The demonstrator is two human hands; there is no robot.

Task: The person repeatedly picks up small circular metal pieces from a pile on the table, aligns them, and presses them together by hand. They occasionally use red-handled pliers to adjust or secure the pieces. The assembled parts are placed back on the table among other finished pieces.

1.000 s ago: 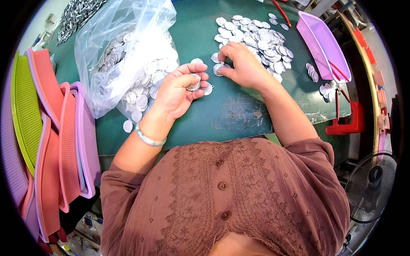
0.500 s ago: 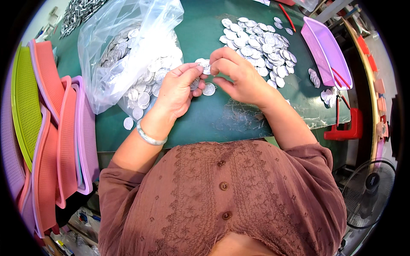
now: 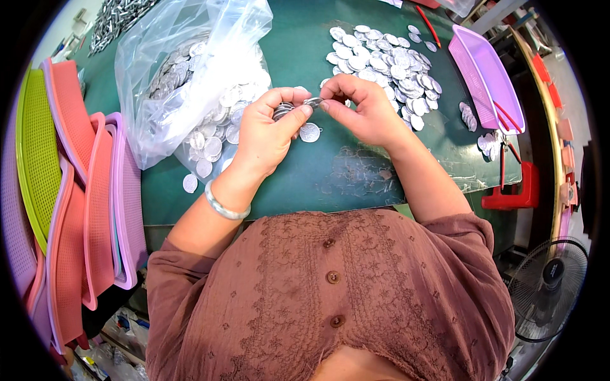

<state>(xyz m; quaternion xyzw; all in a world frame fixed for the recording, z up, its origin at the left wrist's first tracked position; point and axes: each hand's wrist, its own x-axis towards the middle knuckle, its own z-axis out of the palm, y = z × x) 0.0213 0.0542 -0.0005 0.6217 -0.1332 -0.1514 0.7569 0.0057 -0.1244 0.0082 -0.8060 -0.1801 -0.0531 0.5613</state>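
My left hand [image 3: 270, 130] is closed on several round silver medallions [image 3: 283, 110], and its thumb and finger pinch one medallion [image 3: 312, 101] at the front. The right thumb and forefinger meet at that medallion's edge, so my right hand [image 3: 363, 109] is closed on it too. Just below, a single medallion [image 3: 309, 132] with a small loop lies on the green table. To the left, a clear plastic bag [image 3: 143, 120] spills a heap of medallions [image 3: 206, 146]. Beyond my right hand is a spread pile of medallions [image 3: 387, 63].
A purple basket [image 3: 470, 76] stands at the right, with red-handled pliers [image 3: 507, 117] at its near end. Small medallion clusters [image 3: 468, 117] lie beside it. Stacked plastic baskets [image 3: 73, 190] fill the left side. A red stool [image 3: 518, 187] and a fan [image 3: 549, 286] are at the right.
My right hand has come left and closed on the medallion held in my left hand. The left hand has turned, tilting that medallion edge-on.
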